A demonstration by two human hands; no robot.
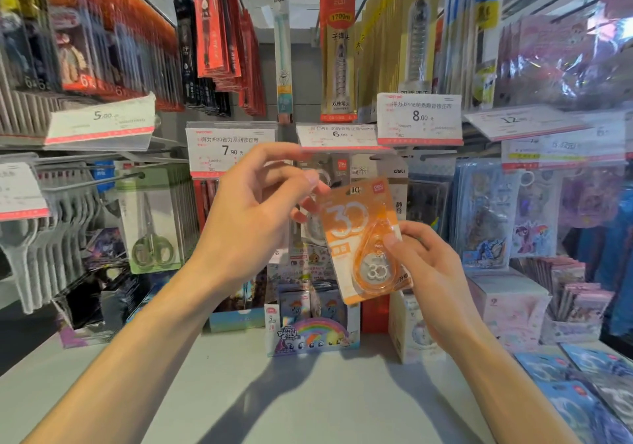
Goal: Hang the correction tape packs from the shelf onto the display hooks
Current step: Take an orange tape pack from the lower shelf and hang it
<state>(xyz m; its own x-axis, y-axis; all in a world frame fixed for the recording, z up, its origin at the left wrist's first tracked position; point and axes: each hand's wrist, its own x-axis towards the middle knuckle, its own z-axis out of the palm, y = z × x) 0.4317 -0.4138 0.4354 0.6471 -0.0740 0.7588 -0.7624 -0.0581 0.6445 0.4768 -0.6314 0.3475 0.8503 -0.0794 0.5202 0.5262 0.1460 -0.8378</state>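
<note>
An orange correction tape pack (356,238) marked "30" is held up in front of the display wall. My right hand (428,272) grips its lower right corner, thumb on the clear blister. My left hand (260,210) is beside the pack's upper left edge, fingers spread, fingertips touching or nearly touching the card. Behind the pack, under the 6.00 price tag (339,137), hang more packs (397,186) on a hook that the tag hides. Several blue correction tape packs (579,392) lie on the grey shelf (291,402) at the lower right.
Scissors packs (154,224) hang on hooks to the left. Sticker sheets (493,217) hang to the right. Boxes of cards (315,327) and a white box (411,330) stand at the back of the shelf. Pen packs hang above.
</note>
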